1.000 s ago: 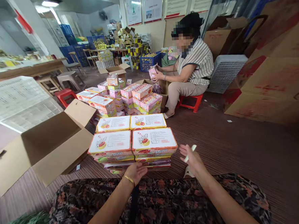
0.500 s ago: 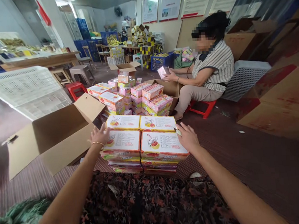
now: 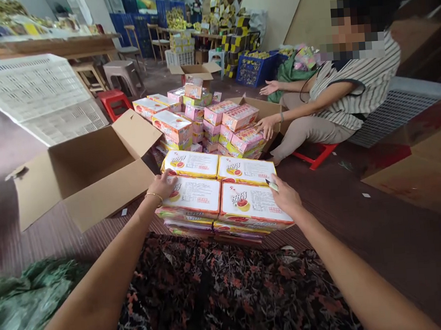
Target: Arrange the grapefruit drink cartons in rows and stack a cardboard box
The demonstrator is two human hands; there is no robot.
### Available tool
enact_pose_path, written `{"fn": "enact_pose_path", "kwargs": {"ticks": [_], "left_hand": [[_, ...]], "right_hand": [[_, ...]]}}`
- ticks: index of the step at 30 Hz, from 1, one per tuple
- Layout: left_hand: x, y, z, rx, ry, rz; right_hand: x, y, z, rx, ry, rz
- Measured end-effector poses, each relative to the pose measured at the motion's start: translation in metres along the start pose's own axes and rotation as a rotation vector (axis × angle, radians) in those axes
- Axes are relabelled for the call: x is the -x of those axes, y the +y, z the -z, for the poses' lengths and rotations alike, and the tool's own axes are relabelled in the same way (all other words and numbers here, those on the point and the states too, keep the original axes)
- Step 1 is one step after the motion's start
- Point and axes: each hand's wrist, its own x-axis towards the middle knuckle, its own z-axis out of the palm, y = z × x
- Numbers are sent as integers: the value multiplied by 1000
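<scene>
Resting now on the box stack (image 3: 222,194), the left hand (image 3: 162,186) lies flat, fingers spread; the right hand (image 3: 286,198) pinches a pen (image 3: 271,185). Stack stands on ribbed brown floor (image 3: 359,236) beside an open carton (image 3: 90,173)

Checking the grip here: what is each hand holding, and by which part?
Right hand pinches a pale marker by its rear end; left hand only rests on the front-left box.

Both arms stretched forward, forearms bare. Left hand (image 3: 162,185) palm down, fingers curled, bracelet on wrist. Right hand (image 3: 287,199) palm down, pinching a small white marker.
</scene>
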Motion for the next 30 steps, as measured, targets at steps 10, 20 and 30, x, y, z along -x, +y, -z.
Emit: {"fn": "enact_pose_path", "kwargs": {"ticks": [10,20,30], "left_hand": [[21,73,-37,-239,185,-295],[18,86,-61,-541,45,-357],[25,88,-45,-542,21,-374]], "right_hand": [[-7,-55,13,187,225,339],[-16,-84,-36,91,119,355],[-15,-94,-32,153,154,372]]}}
